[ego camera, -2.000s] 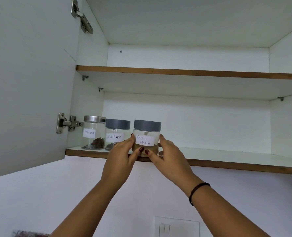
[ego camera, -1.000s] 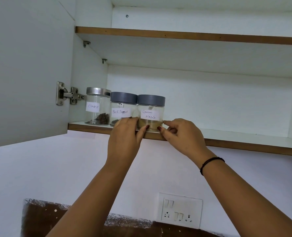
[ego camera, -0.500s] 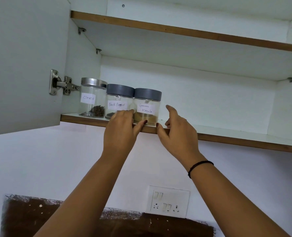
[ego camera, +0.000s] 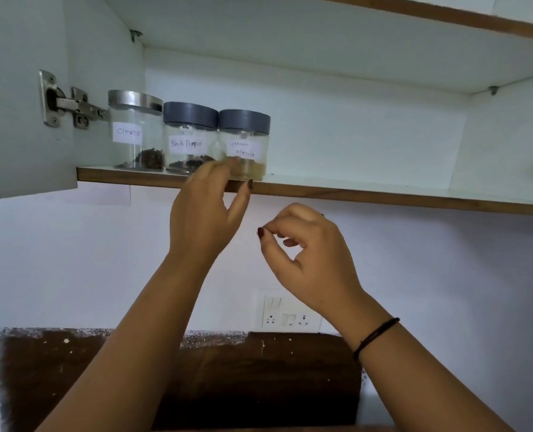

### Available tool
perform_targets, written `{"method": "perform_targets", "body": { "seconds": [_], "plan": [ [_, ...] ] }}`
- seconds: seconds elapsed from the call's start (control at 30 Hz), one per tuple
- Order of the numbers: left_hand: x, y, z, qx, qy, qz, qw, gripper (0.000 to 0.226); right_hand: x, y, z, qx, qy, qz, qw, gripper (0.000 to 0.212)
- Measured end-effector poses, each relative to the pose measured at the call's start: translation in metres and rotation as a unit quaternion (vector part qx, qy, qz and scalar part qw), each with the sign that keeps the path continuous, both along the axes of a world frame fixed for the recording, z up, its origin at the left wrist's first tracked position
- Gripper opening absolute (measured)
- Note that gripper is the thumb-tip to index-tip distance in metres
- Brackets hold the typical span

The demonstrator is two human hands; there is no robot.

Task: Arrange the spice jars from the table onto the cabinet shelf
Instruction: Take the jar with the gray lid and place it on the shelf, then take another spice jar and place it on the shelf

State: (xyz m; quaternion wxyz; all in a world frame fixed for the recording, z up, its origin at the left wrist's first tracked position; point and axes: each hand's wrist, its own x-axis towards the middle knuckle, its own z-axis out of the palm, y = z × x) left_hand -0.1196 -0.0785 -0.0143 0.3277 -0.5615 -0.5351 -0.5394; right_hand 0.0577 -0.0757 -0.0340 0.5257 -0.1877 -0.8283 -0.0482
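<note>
Three jars stand in a row at the left end of the shelf (ego camera: 352, 194), with both hands near them.

The Cloves jar (ego camera: 134, 132), Black Pepper jar (ego camera: 187, 132) and Garam Masala jar (ego camera: 246, 135) stand upright side by side near the front edge, the last two touching. The left hand (ego camera: 201, 213) is raised at the shelf edge, grip apart, its blurred fingers in front of the Garam Masala jar's base; whether they touch it cannot be told. The right hand (ego camera: 312, 257) hangs below the shelf, apart from the jars, its grip loosely curled and holding nothing. A socket plate (ego camera: 287, 313) sits on the wall beneath.
</note>
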Motion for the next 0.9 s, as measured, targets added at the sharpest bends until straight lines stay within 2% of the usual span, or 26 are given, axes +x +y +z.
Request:
{"method": "perform_targets", "body": {
  "seconds": [0.07, 0.17, 0.3, 0.43, 0.53, 0.67, 0.8, 0.9],
  "plan": [
    [0.013, -0.013, -0.014, -0.009, -0.013, -0.037, 0.999, 0.038, 0.005, -0.005, -0.001, -0.019, 0.02, 0.03, 0.999, 0.023],
    [0.034, -0.031, -0.04, -0.03, -0.079, -0.131, 0.988, 0.036, 0.015, -0.017, -0.009, -0.051, 0.027, 0.071, 0.996, 0.02],
    [0.066, -0.047, -0.092, -0.064, -0.131, -0.235, 0.961, 0.031, 0.039, -0.026, -0.044, -0.1, 0.039, 0.107, 0.988, 0.016],
    [0.094, -0.059, -0.157, -0.102, -0.203, -0.305, 0.925, 0.023, 0.076, -0.026, -0.096, -0.172, 0.081, 0.135, 0.972, 0.027],
    [0.113, -0.065, -0.21, -0.15, -0.255, -0.318, 0.901, 0.027, 0.105, -0.027, -0.146, -0.234, 0.08, 0.148, 0.958, 0.027],
    [0.144, -0.077, -0.262, -0.213, -0.335, -0.314, 0.862, 0.023, 0.146, -0.031, -0.204, -0.302, 0.065, 0.123, 0.943, 0.03],
    [0.172, -0.086, -0.296, -0.257, -0.346, -0.313, 0.846, 0.024, 0.171, -0.038, -0.244, -0.335, 0.101, 0.108, 0.931, 0.034],
    [0.196, -0.09, -0.318, -0.294, -0.351, -0.326, 0.827, 0.026, 0.19, -0.045, -0.27, -0.394, 0.092, 0.084, 0.911, 0.037]
  ]
}}
